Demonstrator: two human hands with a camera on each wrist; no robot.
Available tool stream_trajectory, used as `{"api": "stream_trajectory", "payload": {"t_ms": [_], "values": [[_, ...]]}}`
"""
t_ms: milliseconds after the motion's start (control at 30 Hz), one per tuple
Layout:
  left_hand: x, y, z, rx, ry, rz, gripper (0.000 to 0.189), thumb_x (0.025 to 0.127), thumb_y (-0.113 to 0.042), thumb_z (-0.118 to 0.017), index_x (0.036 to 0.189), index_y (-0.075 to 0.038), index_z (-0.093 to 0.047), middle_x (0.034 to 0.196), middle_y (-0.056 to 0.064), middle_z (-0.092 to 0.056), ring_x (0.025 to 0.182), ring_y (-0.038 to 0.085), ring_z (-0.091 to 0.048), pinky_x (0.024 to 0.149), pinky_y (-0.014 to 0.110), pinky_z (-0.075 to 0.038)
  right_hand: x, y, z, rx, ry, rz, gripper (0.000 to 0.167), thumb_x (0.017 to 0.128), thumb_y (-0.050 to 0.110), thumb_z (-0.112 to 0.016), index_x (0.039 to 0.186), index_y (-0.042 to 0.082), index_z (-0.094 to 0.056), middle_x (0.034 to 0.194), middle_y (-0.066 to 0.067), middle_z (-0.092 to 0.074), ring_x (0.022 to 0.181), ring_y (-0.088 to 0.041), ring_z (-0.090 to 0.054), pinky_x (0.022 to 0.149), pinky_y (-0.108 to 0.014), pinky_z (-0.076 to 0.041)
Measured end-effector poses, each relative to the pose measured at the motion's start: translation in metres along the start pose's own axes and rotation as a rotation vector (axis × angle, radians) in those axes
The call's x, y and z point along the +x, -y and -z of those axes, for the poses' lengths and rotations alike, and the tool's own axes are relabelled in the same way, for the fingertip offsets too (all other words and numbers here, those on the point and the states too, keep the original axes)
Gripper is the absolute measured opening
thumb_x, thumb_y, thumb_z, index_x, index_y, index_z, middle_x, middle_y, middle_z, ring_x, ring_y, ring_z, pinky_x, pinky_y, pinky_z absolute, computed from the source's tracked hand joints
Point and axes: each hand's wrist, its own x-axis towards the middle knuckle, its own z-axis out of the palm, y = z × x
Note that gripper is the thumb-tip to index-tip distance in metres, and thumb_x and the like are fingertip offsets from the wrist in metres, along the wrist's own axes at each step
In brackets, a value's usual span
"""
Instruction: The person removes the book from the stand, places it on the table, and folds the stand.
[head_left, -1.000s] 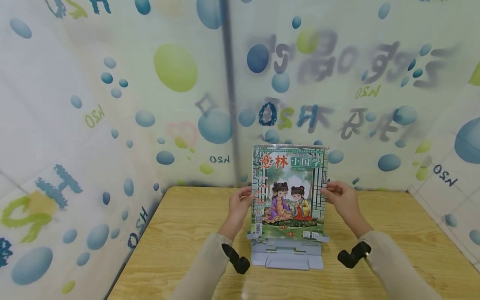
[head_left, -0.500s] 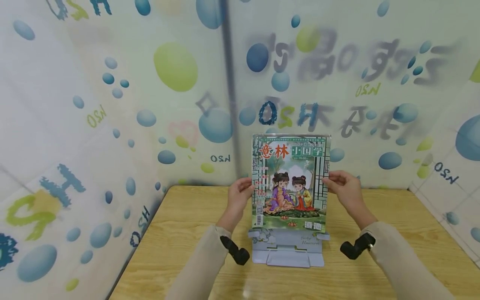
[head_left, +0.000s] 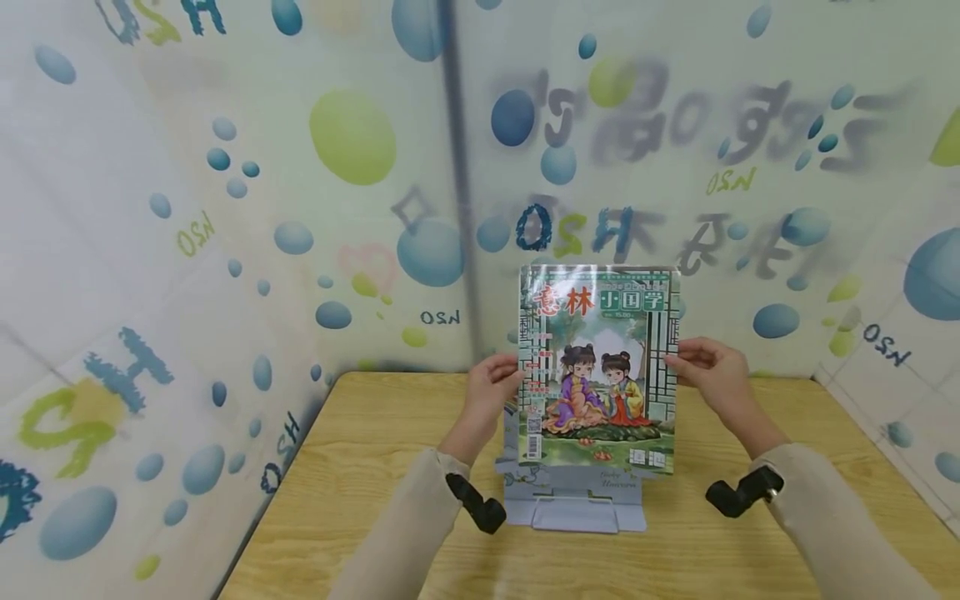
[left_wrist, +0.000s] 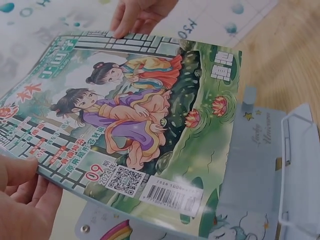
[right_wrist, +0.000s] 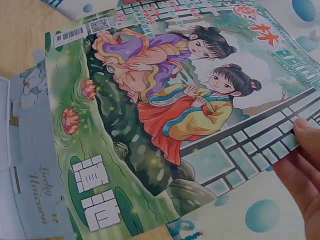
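Observation:
A green illustrated magazine with two drawn children on its cover is held upright between both hands. My left hand pinches its left edge, thumb in front and fingers behind, as the left wrist view also shows. At the opposite edge, my right hand pinches it the same way. Behind and below the magazine stands a pale blue book stand with a unicorn print and a clear front piece. The magazine is off the stand's ledge and covers most of its back plate.
The stand rests on a wood-grain table. A patterned curtain with blue and green dots hangs behind the table and along the sides. A black camera mount sits on each wrist.
The magazine rose off the stand's ledge, then came nearer and shifted right. Both hands moved with it, keeping their hold. The stand stayed in place.

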Motion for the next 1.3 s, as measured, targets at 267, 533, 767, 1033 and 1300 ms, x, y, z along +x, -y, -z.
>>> {"api": "stream_trajectory", "payload": {"t_ms": [267,533,767,1033,1300], "values": [[-0.005,0.006,-0.024,-0.049,0.057,0.043,0.025,0.086,0.003,-0.059,0.111,0.007,-0.055,0.098,0.015,-0.062,0.08,0.014,-0.058,0.072,0.028,-0.051,-0.008,-0.005,0.028,-0.012,0.019,-0.025,0.016,0.084,0.008,-0.066,0.098,0.005,-0.061,0.077,0.011,-0.06,0.07,-0.002,-0.061,0.06,-0.022,-0.053],[-0.01,0.016,-0.048,-0.053,0.096,0.066,0.024,0.084,0.005,-0.061,0.108,0.006,-0.058,0.091,0.011,-0.064,0.075,0.013,-0.059,0.071,0.031,-0.053,-0.017,-0.011,0.054,-0.096,0.007,-0.066,0.02,0.085,0.017,-0.066,0.101,0.008,-0.058,0.08,0.012,-0.059,0.071,0.0,-0.061,0.061,-0.021,-0.053],[-0.012,0.028,-0.068,-0.096,0.108,0.072,0.023,0.083,0.007,-0.062,0.105,0.008,-0.06,0.089,0.012,-0.065,0.072,0.012,-0.06,0.066,0.029,-0.053,-0.024,-0.018,0.072,-0.138,-0.013,-0.104,0.033,0.085,0.021,-0.066,0.108,0.0,-0.055,0.082,0.01,-0.06,0.072,0.0,-0.06,0.062,-0.021,-0.053],[-0.017,0.038,-0.09,-0.122,0.133,0.079,0.021,0.083,0.008,-0.061,0.104,0.008,-0.061,0.086,0.011,-0.065,0.069,0.012,-0.06,0.063,0.029,-0.053,-0.03,-0.023,0.091,-0.212,-0.06,-0.123,0.028,0.086,0.025,-0.065,0.107,0.008,-0.058,0.08,0.016,-0.058,0.07,0.001,-0.06,0.062,-0.022,-0.053],[-0.026,0.046,-0.114,-0.105,0.132,0.112,0.021,0.082,0.007,-0.062,0.103,0.006,-0.061,0.086,0.01,-0.065,0.069,0.012,-0.06,0.062,0.03,-0.053,-0.038,-0.034,0.113,-0.252,-0.049,-0.175,0.044,0.086,0.026,-0.064,0.115,-0.005,-0.053,0.083,0.012,-0.06,0.07,0.002,-0.059,0.062,-0.022,-0.053]]}}
